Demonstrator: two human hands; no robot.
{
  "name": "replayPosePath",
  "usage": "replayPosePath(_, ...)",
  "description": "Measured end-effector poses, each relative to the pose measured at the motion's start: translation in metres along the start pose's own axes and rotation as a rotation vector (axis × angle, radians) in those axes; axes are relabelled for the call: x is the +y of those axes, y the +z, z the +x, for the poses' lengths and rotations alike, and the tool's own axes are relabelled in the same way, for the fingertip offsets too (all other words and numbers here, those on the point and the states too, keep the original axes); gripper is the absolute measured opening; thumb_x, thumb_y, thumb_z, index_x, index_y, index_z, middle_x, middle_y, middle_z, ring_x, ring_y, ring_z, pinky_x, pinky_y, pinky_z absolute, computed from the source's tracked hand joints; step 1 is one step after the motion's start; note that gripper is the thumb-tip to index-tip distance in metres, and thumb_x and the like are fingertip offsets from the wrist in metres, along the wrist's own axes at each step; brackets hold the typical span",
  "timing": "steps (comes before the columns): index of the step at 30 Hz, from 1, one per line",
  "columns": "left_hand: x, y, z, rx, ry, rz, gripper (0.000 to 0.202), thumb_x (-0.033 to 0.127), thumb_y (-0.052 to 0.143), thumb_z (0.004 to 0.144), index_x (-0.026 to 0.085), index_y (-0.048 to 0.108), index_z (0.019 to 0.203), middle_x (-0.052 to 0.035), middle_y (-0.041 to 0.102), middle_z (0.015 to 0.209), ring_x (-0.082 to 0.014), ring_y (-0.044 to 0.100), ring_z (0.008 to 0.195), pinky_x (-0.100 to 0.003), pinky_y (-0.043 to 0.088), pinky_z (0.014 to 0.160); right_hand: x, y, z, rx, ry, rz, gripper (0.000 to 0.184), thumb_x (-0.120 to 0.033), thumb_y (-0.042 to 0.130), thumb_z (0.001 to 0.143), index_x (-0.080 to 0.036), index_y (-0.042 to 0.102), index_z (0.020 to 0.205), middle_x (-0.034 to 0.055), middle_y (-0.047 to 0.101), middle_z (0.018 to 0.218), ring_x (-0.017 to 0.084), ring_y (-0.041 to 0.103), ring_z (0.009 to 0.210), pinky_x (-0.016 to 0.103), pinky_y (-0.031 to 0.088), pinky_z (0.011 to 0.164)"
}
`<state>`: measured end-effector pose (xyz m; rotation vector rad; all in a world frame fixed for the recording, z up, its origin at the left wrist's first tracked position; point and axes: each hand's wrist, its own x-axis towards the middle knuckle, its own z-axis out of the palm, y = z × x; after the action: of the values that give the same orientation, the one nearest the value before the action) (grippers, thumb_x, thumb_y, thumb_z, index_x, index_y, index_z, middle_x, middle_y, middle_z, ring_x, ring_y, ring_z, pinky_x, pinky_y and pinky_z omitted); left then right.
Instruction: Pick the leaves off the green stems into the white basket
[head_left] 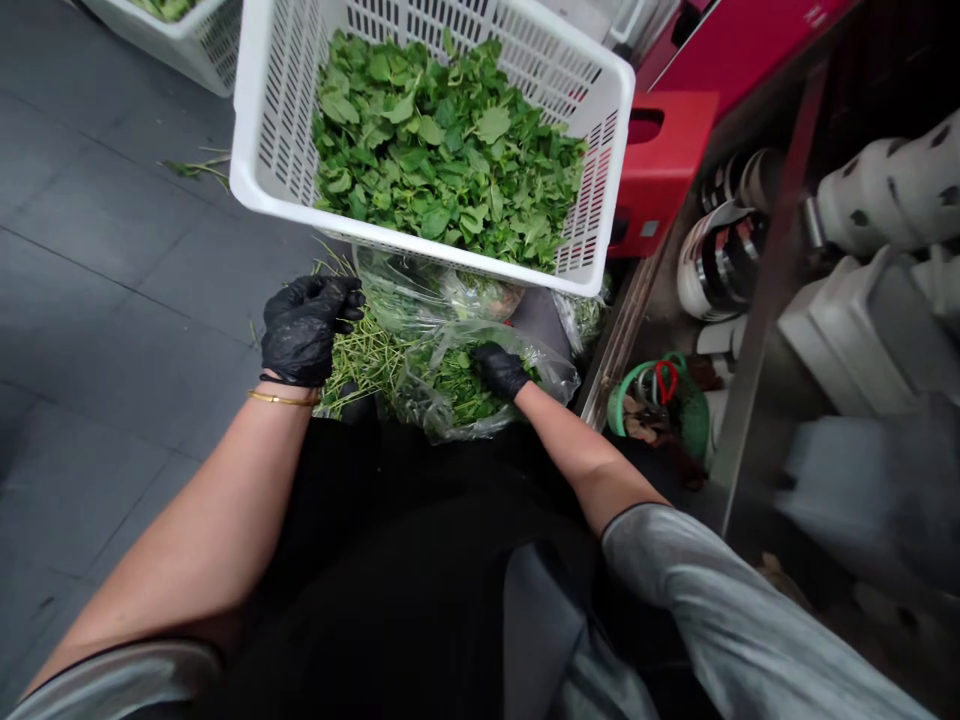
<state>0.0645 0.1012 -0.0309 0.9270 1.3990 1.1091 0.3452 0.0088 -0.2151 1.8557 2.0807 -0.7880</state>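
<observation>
Black gloves cover both hands. My left hand (307, 328) hovers over a heap of thin green stems (364, 352), its fingers curled closed; what they pinch, if anything, is too small to make out. Inside a clear plastic bag (553, 378), my right hand (502, 370) has its bunched fingers in leafy greens (459, 385), with the fingertips partly hidden. Just beyond both hands stands a white slotted plastic basket (420, 243), holding a large pile of loose green leaves (450, 150). Another clear bag of greens (401, 290) lies under the basket's near edge.
Grey floor tiles (97, 280) lie to the left, with a stray sprig (199, 168) on them. A second white basket (199, 40) is at the top left. On the right are a red plastic stool (664, 165), metal shelving with white containers (847, 330), and a green basket (686, 415).
</observation>
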Motion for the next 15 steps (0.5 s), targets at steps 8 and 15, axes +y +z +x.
replayPosePath(8, -0.003, -0.004, -0.007, -0.05, 0.007, 0.065, 0.01, 0.015, 0.068, 0.086, 0.011, 0.078, 0.087, -0.0033, 0.071, 0.066, -0.0096, 0.059, 0.053, -0.022, 0.045, 0.052, -0.022, 0.015, 0.034, -0.084, -0.027, 0.065, 0.059, -0.005, 0.043, 0.09, 0.014, 0.04, 0.146, 0.0381, 0.046, 0.147, 0.033, 0.047, 0.141, 0.048, 0.028, 0.122)
replayPosePath(15, -0.005, 0.002, -0.004, -0.059, -0.001, 0.061, 0.012, 0.011, 0.066, 0.086, 0.012, 0.078, 0.084, -0.0015, 0.07, 0.062, -0.0082, 0.058, 0.051, -0.02, 0.044, 0.05, -0.006, 0.018, 0.019, -0.088, -0.095, 0.329, 0.069, -0.016, 0.045, 0.092, -0.005, 0.028, 0.157, 0.0213, 0.051, 0.151, 0.025, 0.046, 0.14, 0.048, 0.029, 0.122)
